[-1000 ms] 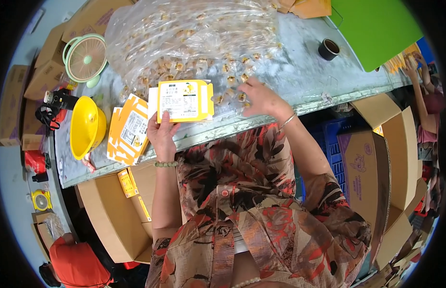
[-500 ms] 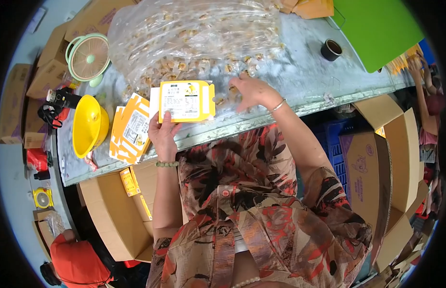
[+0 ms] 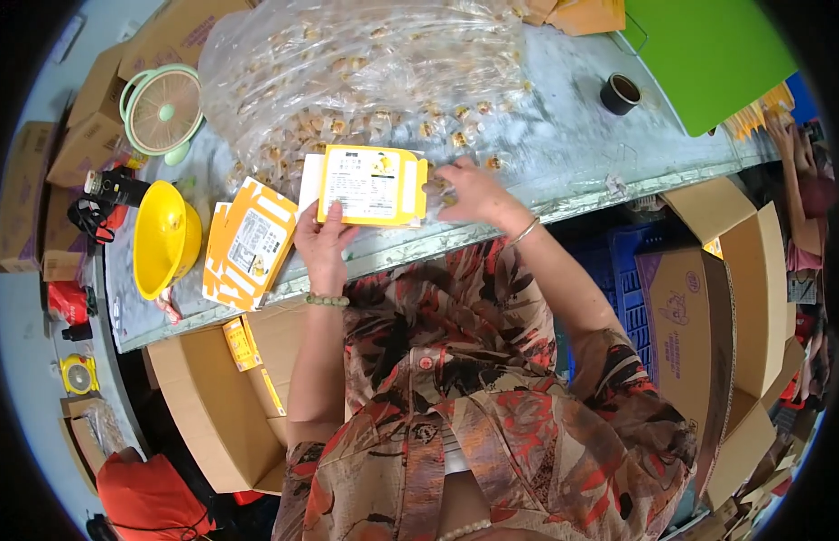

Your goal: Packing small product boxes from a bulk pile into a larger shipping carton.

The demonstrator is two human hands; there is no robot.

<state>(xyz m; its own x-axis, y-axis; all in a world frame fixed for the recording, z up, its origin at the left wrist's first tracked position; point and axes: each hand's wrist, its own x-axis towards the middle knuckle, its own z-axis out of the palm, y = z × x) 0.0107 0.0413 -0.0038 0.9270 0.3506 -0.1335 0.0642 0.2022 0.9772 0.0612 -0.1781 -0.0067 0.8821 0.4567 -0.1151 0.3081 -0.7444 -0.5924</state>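
My left hand grips a flat yellow-and-white carton at its lower left corner, thumb on the printed face. The carton's right end, with its flap, faces my right hand. My right fingers are curled around small clear-wrapped pieces, right beside that end; how many they hold is hidden. Beyond both hands, many similar wrapped pieces with yellow-brown centres spill from a large clear plastic bag. Left of my left hand lies a stack of flat orange-and-white cartons.
A yellow bowl and a light green round strainer-like item stand at the left. A dark roll and a green board are at the right. Open cardboard boxes flank me below the table edge. Another person's hands work far right.
My left hand and the carton have shifted slightly right. My right hand has come in from the loose pieces to the carton's right end, its fingers closing around wrapped pieces.
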